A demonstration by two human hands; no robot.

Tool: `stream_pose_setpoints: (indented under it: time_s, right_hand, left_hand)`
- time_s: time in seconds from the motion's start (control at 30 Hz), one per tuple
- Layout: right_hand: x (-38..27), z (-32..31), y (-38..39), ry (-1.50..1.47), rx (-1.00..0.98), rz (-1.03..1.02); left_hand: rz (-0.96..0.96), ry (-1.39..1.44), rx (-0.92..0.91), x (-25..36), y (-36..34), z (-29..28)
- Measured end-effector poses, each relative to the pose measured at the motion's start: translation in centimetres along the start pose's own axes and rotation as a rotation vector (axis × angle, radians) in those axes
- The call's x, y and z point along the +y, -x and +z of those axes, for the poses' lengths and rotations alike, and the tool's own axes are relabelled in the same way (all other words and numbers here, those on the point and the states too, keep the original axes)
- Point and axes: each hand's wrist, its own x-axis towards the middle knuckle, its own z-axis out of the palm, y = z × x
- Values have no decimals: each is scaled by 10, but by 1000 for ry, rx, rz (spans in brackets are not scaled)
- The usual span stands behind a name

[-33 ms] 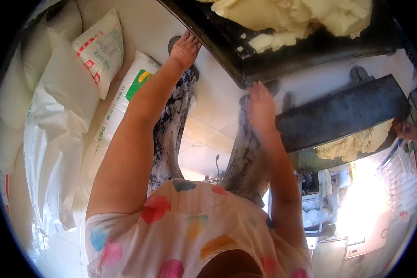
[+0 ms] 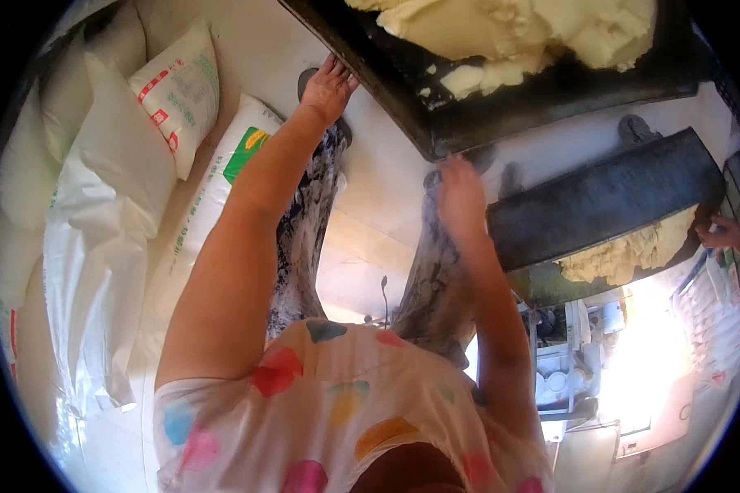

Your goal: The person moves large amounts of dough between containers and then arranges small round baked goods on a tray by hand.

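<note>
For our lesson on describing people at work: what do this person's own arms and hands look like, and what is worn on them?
Both forearms are bare, with no gloves, watch or bracelet visible. The left hand and right hand are uncovered, fingers bare. The only clothing near the arms is a white short-sleeved top printed with large coloured spots in red, blue, orange, pink and teal; its sleeves end above the elbows.

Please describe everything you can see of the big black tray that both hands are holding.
The black tray is wide, shallow and dark, apparently metal, with a low raised rim. It sits at the top of the view, tilted. Pale yellow dough lies heaped inside. The left hand touches its left edge; the right hand grips its near rim.
</note>
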Motion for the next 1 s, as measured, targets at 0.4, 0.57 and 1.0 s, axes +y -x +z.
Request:
stream_pose_setpoints:
  time_s: [0.4, 0.57, 1.0]
  right_hand:
    - [-47, -51, 165, -165, 147, 289]
    - [-63, -56, 218, -236, 322, 364]
    - [-93, -46, 261, -345, 440, 449]
  left_hand:
    - [254, 230, -451, 22, -6, -97]
    - [185, 92, -411, 43, -1, -114]
    - [148, 200, -489, 107, 44, -191]
